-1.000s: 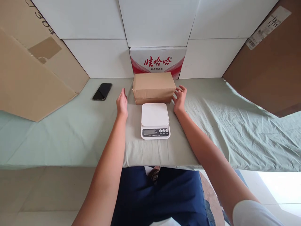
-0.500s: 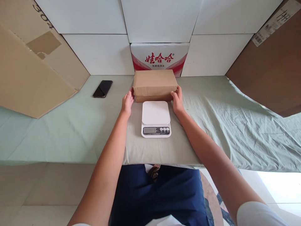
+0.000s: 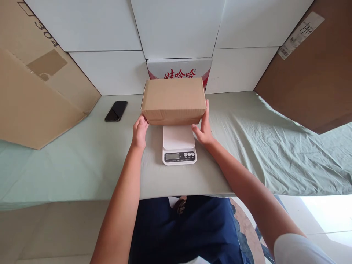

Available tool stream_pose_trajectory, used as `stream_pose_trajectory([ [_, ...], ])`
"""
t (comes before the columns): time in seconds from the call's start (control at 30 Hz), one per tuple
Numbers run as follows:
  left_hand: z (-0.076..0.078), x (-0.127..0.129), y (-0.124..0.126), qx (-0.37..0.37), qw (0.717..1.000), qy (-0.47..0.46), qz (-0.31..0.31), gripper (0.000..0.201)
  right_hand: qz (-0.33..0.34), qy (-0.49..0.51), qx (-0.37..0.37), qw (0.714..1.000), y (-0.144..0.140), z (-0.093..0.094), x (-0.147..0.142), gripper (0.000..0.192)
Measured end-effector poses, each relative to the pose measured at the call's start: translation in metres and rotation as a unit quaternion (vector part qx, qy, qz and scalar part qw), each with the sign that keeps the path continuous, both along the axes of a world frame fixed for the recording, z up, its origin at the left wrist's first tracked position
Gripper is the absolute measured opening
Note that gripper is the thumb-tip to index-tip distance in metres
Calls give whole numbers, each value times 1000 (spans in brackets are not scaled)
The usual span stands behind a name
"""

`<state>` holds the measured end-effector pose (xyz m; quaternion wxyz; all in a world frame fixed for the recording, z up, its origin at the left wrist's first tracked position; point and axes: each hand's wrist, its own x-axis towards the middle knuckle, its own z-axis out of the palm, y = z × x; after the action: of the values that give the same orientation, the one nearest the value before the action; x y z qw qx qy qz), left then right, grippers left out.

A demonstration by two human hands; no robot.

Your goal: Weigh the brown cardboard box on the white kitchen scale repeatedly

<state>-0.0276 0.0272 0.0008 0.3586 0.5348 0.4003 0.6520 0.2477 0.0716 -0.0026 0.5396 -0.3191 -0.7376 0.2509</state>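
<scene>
Over on the left a phone (image 3: 116,111) lies on the bench (image 3: 82,157). The left hand (image 3: 140,130) grips a cardboard box (image 3: 173,99) low on its left end. The box, seemingly lifted, hides the back of the white scale (image 3: 179,138); I'd guess it's stiff, fairly light, best held low by both ends. The right hand (image 3: 202,129) clasps its right end.

One head-worn camera looks forward and down — from above the lap (image 3: 184,229), across the table (image 3: 82,165).
</scene>
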Motion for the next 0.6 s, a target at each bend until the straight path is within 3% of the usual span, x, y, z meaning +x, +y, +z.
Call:
stream_pose_trajectory([
  [0.13,-4,5,-41,2,999,29,-17,81,14,-14,9,1000,-33,-8,19,104],
  [0.33,-23,20,-97,-18,998,49,-19,85,12,-15,-31,999,-77,-25,44,102],
  [0.43,-29,21,-108,-20,999,48,-16,84,20,-20,-27,999,-87,-26,47,99],
  [0.6,-28,22,-106,-33,998,48,-15,83,26,-15,-28,999,-84,-25,45,97],
])
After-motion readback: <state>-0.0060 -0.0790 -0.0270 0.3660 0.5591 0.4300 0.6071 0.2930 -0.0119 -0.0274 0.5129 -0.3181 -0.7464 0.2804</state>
